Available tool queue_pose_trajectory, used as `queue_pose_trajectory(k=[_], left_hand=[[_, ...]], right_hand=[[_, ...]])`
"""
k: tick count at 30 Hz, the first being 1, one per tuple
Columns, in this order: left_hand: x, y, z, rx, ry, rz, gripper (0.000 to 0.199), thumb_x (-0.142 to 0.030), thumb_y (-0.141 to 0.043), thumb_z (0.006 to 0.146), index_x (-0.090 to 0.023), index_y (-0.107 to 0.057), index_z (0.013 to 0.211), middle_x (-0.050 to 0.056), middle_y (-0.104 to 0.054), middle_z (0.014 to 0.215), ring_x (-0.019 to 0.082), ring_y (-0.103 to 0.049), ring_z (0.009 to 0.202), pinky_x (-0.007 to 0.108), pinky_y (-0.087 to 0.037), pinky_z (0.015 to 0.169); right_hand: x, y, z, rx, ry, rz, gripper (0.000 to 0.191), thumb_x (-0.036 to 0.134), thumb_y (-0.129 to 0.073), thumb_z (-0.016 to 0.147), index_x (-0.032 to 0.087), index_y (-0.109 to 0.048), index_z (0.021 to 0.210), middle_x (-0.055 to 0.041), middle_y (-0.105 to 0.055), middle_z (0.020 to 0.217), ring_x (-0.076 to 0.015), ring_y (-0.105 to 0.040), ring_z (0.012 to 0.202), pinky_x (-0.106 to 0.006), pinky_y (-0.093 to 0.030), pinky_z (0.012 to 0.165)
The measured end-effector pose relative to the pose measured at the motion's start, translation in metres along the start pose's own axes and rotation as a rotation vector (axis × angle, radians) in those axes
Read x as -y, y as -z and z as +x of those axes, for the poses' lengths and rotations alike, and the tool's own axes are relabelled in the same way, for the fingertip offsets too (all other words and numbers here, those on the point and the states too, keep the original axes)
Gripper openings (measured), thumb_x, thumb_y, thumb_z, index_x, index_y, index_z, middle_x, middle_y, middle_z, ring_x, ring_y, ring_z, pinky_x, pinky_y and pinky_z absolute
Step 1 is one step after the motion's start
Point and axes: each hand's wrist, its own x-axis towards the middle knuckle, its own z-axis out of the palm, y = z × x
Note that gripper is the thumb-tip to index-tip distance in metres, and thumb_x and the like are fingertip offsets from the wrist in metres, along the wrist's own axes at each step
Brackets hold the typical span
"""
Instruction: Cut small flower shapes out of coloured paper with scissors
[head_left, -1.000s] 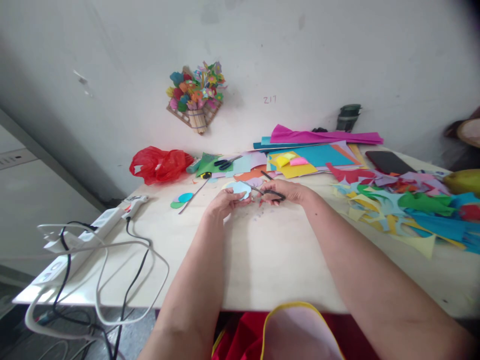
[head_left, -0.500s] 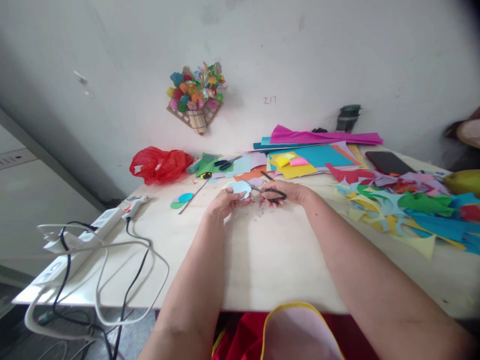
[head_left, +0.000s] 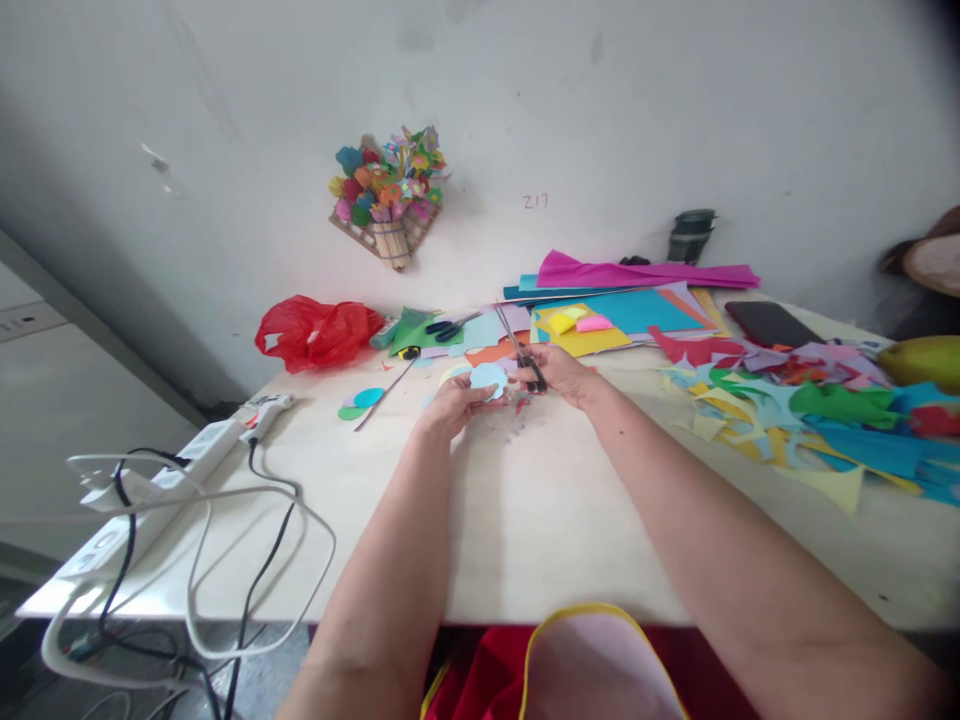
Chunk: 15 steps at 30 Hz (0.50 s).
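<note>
So I'm mid-trim here, or that's how I'd read it. My left hand (head_left: 454,402) is pinched on a piece of light blue paper (head_left: 487,377) with a scalloped-looking edge, held just above the counter (head_left: 555,520), around 12 o'clock from where I sit. My right hand (head_left: 561,373) is wrapped round the handles of the scissors (head_left: 527,359), just beside the paper at its 3 o'clock. The blades point off toward 11, clear of the paper, so I'm not actually cutting at this instant. Can't tell if they're fully closed, or if my right fingertips touch the paper's rim.

Tiny clippings (head_left: 520,406) lie just below my hands, at about 5 o'clock from the paper. A blue disc (head_left: 368,397) overlaps a green disc (head_left: 349,412) over at 9, and the scraps (head_left: 844,402) are heaped at 3, well apart from me.

If there's more edge to tidy, I'd say the next move calls for swinging those blades back to about 9 and turning the paper with my left, without creasing it.
</note>
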Motion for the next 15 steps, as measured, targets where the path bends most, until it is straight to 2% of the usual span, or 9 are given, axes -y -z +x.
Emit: queue_pose_trajectory(k=[5, 10, 15], left_hand=[[0.003, -0.004, 0.001, 0.038, -0.017, 0.032, 0.041, -0.014, -0.095, 0.052, -0.010, -0.073, 0.087, 0.008, -0.076, 0.081, 0.023, -0.076, 0.077, 0.034, -0.063, 0.077], [0.004, -0.007, 0.000, 0.029, -0.021, 0.053, 0.044, -0.017, -0.096, 0.050, -0.010, -0.073, 0.086, 0.009, -0.077, 0.084, 0.025, -0.077, 0.082, 0.036, -0.063, 0.080], [0.005, -0.009, 0.000, 0.023, -0.037, 0.042, 0.044, -0.019, -0.096, 0.049, -0.009, -0.073, 0.085, 0.009, -0.077, 0.083, 0.025, -0.077, 0.081, 0.037, -0.063, 0.085]], right_hand=[[0.006, -0.014, -0.005, -0.051, 0.009, 0.034, 0.038, 0.012, -0.089, 0.059, 0.017, -0.065, 0.088, 0.0051, -0.061, 0.059, -0.0091, -0.055, 0.049, -0.019, -0.042, 0.046], [0.013, -0.023, -0.011, -0.117, -0.031, -0.001, 0.033, -0.001, -0.075, 0.060, 0.016, -0.065, 0.087, 0.0071, -0.059, 0.057, -0.0087, -0.054, 0.050, -0.020, -0.045, 0.051], [0.013, -0.024, -0.009, -0.129, -0.006, 0.001, 0.035, -0.002, -0.071, 0.059, 0.016, -0.066, 0.088, 0.0066, -0.061, 0.060, -0.0092, -0.054, 0.052, -0.021, -0.048, 0.054]])
